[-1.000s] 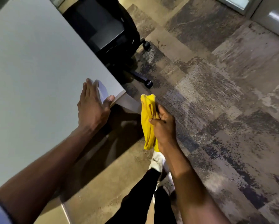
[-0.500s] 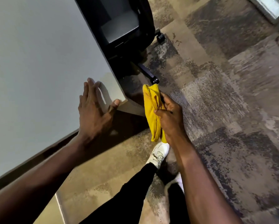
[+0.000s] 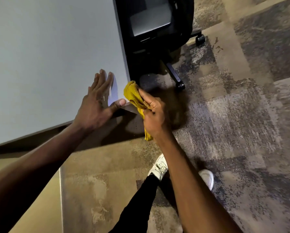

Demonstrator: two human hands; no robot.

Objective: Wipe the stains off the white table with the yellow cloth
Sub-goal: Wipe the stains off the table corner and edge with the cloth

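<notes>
The white table fills the upper left, and its near right corner points toward the middle of the view. My left hand lies flat on that corner with fingers spread and the thumb at the front edge. My right hand is closed around the bunched yellow cloth, just off the table's corner. The cloth's top touches the corner's side edge and its tail hangs below my fist. I see no stains on the visible tabletop.
A black office chair on castors stands right beside the table's right edge. Patterned carpet covers the floor to the right. My white shoes and dark trouser legs are below the hands.
My right hand has brought the cloth up and left, from hanging beside the table to against its corner. My left hand stays flat on the corner. The view has swung right.
</notes>
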